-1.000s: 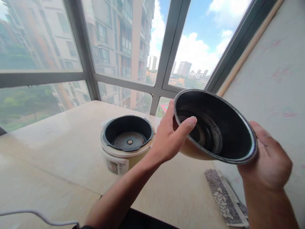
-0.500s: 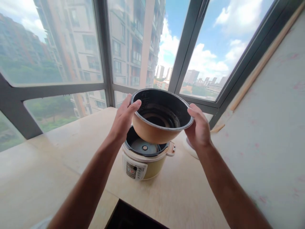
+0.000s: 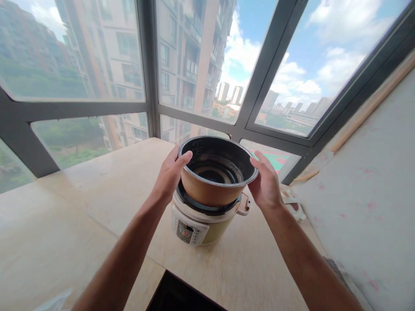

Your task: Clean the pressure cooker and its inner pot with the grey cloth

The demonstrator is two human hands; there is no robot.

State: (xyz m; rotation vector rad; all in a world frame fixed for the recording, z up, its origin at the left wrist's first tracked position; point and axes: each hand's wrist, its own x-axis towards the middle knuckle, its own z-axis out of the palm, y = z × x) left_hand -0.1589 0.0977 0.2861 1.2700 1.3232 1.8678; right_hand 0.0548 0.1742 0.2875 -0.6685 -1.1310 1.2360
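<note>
Between my two hands is a round inner pot [image 3: 210,192], dark inside with a tan outer wall and a silver rim. My left hand [image 3: 170,172] grips its left rim, thumb over the edge. On the opposite side my right hand [image 3: 265,181] holds the rim the same way. Directly below sits the electric pressure cooker body [image 3: 217,233], its lid off, a control panel on its front and a handle at its right. The pot's base overlaps the cooker's opening and hides most of the cavity; whether they touch, I cannot tell.
The cooker stands on a pale countertop [image 3: 87,211]. A black flat panel [image 3: 184,293] lies at the near edge. Behind my right wrist is a white object [image 3: 293,201], partly hidden. Grey-framed windows [image 3: 152,86] close off the back, and a patterned wall [image 3: 363,207] rises on the right.
The pot has come down toward the cooker with both hands still on its rim, covering more of the opening. My view has shifted slightly.
</note>
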